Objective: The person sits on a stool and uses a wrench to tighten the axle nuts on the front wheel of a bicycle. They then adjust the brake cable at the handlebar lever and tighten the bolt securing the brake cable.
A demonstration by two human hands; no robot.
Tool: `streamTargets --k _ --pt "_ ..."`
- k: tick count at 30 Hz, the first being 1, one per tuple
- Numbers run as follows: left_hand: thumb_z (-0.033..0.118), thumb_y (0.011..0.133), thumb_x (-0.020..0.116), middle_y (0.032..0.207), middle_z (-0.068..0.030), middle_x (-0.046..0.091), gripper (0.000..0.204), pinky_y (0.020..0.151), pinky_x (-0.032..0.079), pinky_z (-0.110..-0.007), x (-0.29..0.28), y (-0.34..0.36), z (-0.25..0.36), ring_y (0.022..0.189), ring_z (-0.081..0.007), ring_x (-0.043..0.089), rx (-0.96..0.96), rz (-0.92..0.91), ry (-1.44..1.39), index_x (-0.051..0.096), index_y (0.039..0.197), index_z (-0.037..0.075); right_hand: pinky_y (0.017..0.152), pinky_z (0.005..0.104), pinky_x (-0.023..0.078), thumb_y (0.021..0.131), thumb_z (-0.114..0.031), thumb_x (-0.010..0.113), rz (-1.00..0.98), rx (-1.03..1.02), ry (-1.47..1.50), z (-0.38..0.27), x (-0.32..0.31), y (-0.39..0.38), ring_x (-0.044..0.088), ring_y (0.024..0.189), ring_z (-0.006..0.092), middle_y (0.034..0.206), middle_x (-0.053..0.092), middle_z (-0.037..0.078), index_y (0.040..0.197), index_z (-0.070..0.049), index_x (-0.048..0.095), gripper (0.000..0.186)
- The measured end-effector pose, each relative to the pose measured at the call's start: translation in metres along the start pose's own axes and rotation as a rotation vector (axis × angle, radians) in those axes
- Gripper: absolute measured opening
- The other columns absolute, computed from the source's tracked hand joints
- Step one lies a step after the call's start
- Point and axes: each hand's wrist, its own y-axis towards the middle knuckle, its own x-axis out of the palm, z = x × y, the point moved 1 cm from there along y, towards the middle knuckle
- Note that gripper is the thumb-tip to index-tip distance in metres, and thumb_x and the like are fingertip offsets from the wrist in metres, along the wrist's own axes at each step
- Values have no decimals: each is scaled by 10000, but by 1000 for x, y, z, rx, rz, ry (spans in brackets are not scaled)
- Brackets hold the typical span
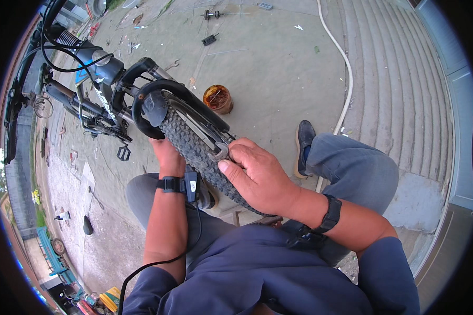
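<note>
The front wheel of a bicycle, with its knobby black tyre (194,152), points toward me between my knees, set in the black fork (165,92). My right hand (255,173) is closed on an open-end wrench (219,153), whose jaw end lies by the lower end of the fork leg at the right side of the wheel. What the jaw sits on is hidden. My left hand (166,153) reaches in from the left, behind the tyre. Its fingers are out of sight behind the wheel, so what they touch cannot be seen.
A rusty brown bucket (218,100) stands just beyond the wheel. The bicycle frame (102,102) and handlebar extend to the far left. A pale hose (347,63) runs beside ridged concrete steps on the right. A bicycle saddle (88,225) lies on the ground at the left.
</note>
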Motion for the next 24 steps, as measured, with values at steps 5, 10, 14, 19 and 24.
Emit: streamTargets --k 5,10,14,19,24 --pt "0 927 733 1159 -18 649 440 812 529 -287 18 -11 3 971 -118 609 194 71 260 582 1337 55 804 408 492 1027 -165 616 10 -9 17 2 -2 0 585 878 354 984 592 181 927 16 567 212" --pt "79 905 793 1115 -27 661 397 832 515 -343 17 -7 1 942 -152 611 172 101 254 627 1262 32 790 391 485 1030 -159 605 35 27 44 2 3 0 577 860 339 949 586 165 933 13 579 199" --pt "165 863 852 1021 -43 698 372 824 507 -360 12 1 -6 910 -179 611 277 140 372 691 1158 7 762 417 472 1027 -167 594 17 105 75 6 5 4 572 840 345 889 568 165 920 14 569 212" --pt "244 815 890 1041 -72 722 471 840 513 -379 0 15 -15 897 -199 625 258 270 477 694 1166 -2 779 317 471 1067 -191 578 -15 124 126 10 13 8 578 839 184 910 602 92 960 20 623 241" --pt "135 785 903 1152 -97 673 659 831 535 -365 -3 19 -21 961 -195 643 277 251 465 524 1305 -5 786 317 481 1071 -185 575 -43 145 146 9 25 -1 588 846 184 943 628 99 973 27 646 244"
